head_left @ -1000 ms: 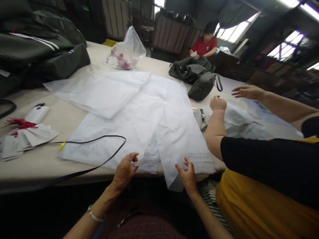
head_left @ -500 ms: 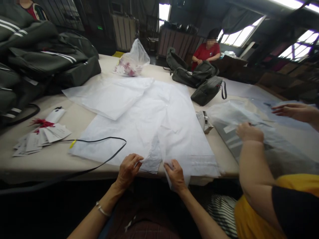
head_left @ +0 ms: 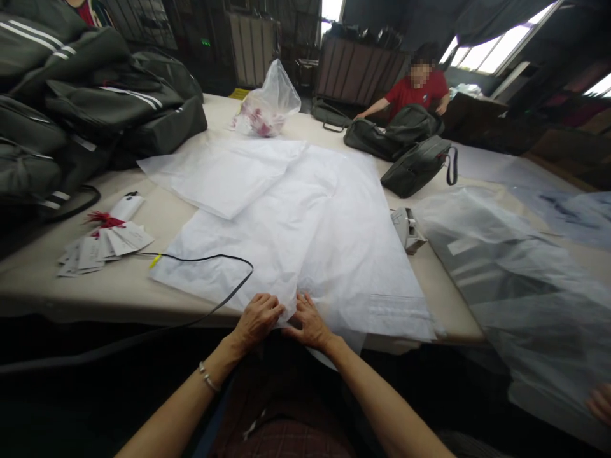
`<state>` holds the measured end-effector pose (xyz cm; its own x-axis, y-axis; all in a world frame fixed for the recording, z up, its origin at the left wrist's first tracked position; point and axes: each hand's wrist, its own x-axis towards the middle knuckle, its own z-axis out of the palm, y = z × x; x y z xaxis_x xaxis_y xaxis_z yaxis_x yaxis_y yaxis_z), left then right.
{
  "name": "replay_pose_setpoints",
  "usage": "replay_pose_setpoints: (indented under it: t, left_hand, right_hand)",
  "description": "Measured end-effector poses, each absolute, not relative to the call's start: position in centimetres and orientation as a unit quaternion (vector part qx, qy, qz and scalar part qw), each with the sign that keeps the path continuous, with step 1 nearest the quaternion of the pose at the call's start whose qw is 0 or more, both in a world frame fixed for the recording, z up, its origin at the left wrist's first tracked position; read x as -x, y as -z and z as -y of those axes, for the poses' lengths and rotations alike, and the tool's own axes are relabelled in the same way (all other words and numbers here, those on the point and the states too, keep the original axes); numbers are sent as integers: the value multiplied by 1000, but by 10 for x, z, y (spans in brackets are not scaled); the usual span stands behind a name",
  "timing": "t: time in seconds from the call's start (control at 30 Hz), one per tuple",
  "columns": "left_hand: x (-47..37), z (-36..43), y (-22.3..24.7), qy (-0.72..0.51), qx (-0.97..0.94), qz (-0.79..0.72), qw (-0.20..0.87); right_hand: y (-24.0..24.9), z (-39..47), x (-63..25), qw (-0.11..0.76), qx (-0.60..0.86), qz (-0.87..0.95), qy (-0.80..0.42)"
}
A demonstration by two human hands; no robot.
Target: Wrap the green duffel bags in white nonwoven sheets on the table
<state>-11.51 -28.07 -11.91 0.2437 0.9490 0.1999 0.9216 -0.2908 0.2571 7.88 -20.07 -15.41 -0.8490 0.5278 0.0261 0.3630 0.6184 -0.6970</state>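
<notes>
Several translucent white plastic bags lie spread over one another, reaching the front edge of the table. My left hand is closed on the front edge of the top plastic sheet, its fingers curled together. Close beside it, my right hand lies on the same plastic with its fingers stretched out and the thumb apart, pointing towards the left hand. A bit of plastic hangs over the table edge below the right wrist. Behind the left hand, a black strap curves across the bags.
White tags with red strings lie left. Dark backpacks are piled behind them. A tape dispenser stands right of the sheets. Beyond are a clear bag, dark bags and a person in red. A plastic-wrapped item overhangs the right front.
My hands have come together, and the gap in the plastic between them has closed. At right, the co-worker's arms have mostly left view as the plastic-wrapped item slid towards the front right.
</notes>
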Motion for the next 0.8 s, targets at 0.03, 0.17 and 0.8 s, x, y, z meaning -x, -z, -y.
replay_pose_setpoints:
  t: [0.03,0.17,0.8]
  left_hand:
    - [115,280,124,-151,-783,-599,68]
    - [116,276,138,-154,-762,-618,120]
    - [124,241,124,-245,-692,-659,166]
  right_hand:
    - [152,198,-81,126,248,881,-382]
    - [141,187,-85,201,316,782,-498]
    - [135,224,-53,80,530,467,-704]
